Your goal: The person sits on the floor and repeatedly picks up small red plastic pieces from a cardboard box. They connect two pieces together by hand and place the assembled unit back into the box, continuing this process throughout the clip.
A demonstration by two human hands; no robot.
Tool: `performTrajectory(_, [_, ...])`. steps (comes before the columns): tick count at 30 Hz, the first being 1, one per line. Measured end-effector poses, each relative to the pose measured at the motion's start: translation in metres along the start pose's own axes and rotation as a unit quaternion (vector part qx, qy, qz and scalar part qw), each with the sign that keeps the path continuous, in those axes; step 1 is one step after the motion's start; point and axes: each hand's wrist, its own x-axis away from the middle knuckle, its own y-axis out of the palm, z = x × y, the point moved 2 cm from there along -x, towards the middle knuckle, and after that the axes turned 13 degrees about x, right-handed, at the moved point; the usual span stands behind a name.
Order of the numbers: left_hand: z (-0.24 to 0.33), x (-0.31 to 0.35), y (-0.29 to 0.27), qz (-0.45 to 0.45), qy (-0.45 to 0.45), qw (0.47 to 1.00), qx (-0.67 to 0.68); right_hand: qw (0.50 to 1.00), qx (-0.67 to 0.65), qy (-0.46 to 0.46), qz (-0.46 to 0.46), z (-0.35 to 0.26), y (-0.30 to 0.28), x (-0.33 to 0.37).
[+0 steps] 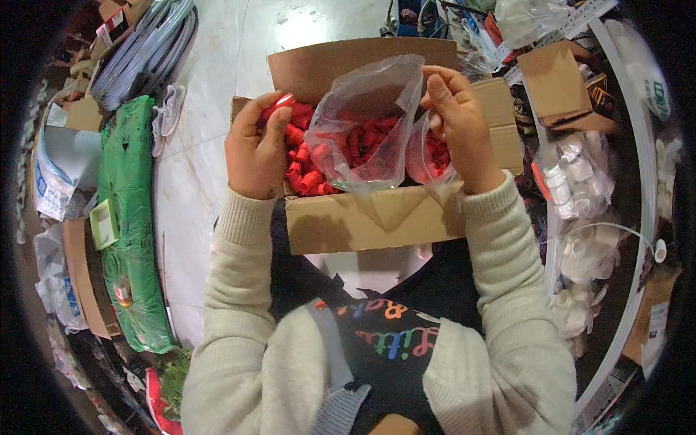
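In front of me an open cardboard box (pixel 377 221) is filled with small red plastic pipe fittings (pixel 308 177), some of them elbow-shaped. At the box's left side, my left hand (pixel 255 148) pinches one glossy red pipe fitting (pixel 278 106) between thumb and fingers. My right hand (pixel 464 123) grips the upper right edge of a clear plastic bag (pixel 377 87) between thumb and forefinger. The bag stands with its mouth spread, inside the box. Red fittings show in it and through its film; which lie inside and which behind is partly unclear.
Left of me lies a long green wrapped bundle (pixel 138 217), with coiled grey hose (pixel 148 54) beyond it and white shoes (pixel 169 112) beside it. On the right are a small open carton (pixel 554 80), bags of white fittings (pixel 576 177) and a long pale rail (pixel 638 145).
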Motion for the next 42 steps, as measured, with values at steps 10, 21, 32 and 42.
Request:
performTrajectory(10, [0.003, 0.013, 0.037, -0.191, 0.191, 0.928, -0.256, 0.992, -0.118, 0.049, 0.003, 0.011, -0.02, 0.003])
performTrajectory(21, [-0.108, 0.008, 0.17, -0.519, -0.06, 0.746, -0.414, 0.986, -0.146, 0.075, -0.029, 0.006, -0.02, 0.006])
performTrajectory(32, [-0.128, 0.024, 0.183, -0.503, -0.066, 0.755, -0.415, 0.991, -0.118, 0.056, -0.037, -0.003, -0.037, 0.014])
performTrajectory(42, [-0.134, 0.015, 0.168, -0.484, -0.083, 0.807, -0.327, 0.993, -0.105, 0.031, -0.047, -0.003, -0.034, 0.014])
